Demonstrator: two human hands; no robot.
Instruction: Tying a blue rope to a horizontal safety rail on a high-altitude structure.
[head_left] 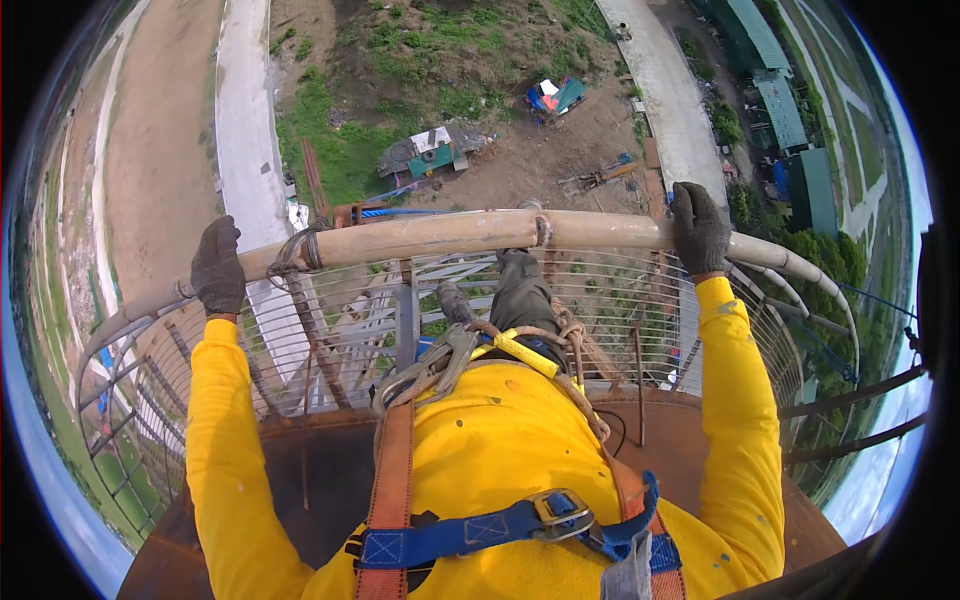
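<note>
- Nearest the camera, at 6 o'clock, a blue chest strap (pixel 480 530) with a metal buckle (pixel 560 512) crosses a yellow long-sleeved shirt (pixel 500 450); orange harness webbing (pixel 392 470) runs up to a cluster of steel carabiners (pixel 425 365) and a coiled rope (pixel 565 335).
- Left hand (pixel 217 268), in a dark glove, at 9 o'clock — fingers curled over the top rail (pixel 450 235), gripping it.
- Right hand (pixel 699 228), also gloved, at 2 o'clock — wrapped around the same rail, well apart from the left.
- The rail is a pale, curved pipe arching from 9 to 3 o'clock, with thin horizontal bars (pixel 620 300) below it.
- One dark-trousered leg (pixel 522 295) and a boot (pixel 452 300) press against those bars near the centre.
- A rusty platform floor (pixel 330 470) lies underfoot.
- Far below, at 12 o'clock: grass, bare earth, a pale road (pixel 245 130) and green-roofed sheds (pixel 780 110).
</note>
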